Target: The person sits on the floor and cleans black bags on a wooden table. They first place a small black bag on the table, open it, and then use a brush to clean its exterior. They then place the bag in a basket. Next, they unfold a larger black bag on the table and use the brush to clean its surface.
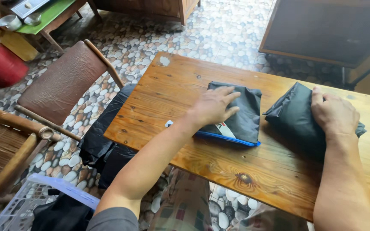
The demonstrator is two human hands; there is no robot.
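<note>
- So there are 2 dark garments on the wooden table (202, 162), both already folded into compact bundles as far as I can see.
- The left hand (213, 106) lies flat on the folded dark garment with blue trim (243, 117), fingers spread and stretched out, palm pressing down. Not gripping anything, just flattening it.
- That one looks pretty much done to me: squared-off edges, blue hem running along the near side, sitting around the middle of the table.
- The right hand (332, 113) rests on top of the second dark bundle (294, 117), fingers curved loosely over its upper edge. It's more of a hold-down than a real grab, nothing is lifted.
- This second bundle looks puffier and less tidy, with a corner sticking out on the far right, so I'd guess it still needs some smoothing.
- The 2 bundles sit just beside each other, with a narrow strip of table between them.
- More black fabric (103, 145) hangs off the table's left edge toward the floor, unfolded, so likely some work left there.
- A white laundry basket (26, 201) sits at lower left with something dark inside, and a brown chair (61, 83) stands next to the table.
</note>
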